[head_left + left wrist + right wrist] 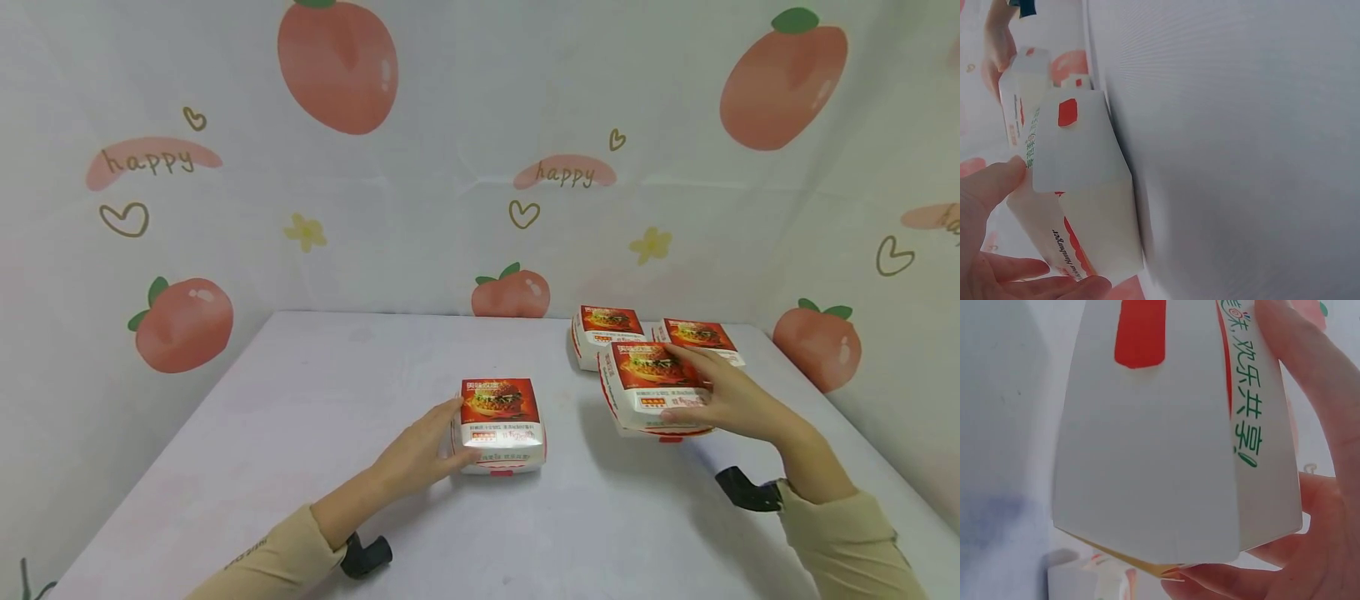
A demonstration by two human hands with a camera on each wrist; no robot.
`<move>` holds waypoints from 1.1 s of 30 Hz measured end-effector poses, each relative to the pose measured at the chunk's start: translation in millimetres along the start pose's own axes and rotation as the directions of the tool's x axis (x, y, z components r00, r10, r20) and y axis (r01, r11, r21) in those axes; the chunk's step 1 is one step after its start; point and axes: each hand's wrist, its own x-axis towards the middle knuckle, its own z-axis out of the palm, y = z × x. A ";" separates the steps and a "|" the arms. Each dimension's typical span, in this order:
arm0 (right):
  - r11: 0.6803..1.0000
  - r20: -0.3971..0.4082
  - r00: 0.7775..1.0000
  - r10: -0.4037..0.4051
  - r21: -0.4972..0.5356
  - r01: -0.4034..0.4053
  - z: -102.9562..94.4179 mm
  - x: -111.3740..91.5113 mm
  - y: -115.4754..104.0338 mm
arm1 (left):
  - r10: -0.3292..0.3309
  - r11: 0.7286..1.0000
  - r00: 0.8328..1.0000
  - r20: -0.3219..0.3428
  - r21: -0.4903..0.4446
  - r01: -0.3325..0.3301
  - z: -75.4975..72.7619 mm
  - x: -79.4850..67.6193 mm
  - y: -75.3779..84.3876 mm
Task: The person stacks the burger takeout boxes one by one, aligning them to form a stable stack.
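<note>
In the head view, a burger box (501,425) with a red burger picture on its lid sits at the middle of the table. My left hand (422,450) grips its left side, thumb at the front edge and fingers toward the back. The left wrist view shows the thumb (999,181) against the box's white wall (1094,219). A second burger box (651,387) is in my right hand (727,400), slightly tilted, with a shadow on the table beneath it. In the right wrist view, fingers (1235,581) wrap the far edge of that box (1154,456).
Two more burger boxes stand at the back right: one (606,321) behind the raised box's left side, another (701,333) partly covered by the right hand. A white cloth covers the table (300,400). Behind it hangs a patterned curtain (420,225).
</note>
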 end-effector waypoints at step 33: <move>0.998 -0.037 0.998 -0.056 -0.044 0.054 12.2 20.2 -44.9 | -0.008 1.000 1.000 0.007 0.021 0.008 0.0 0.1 -0.3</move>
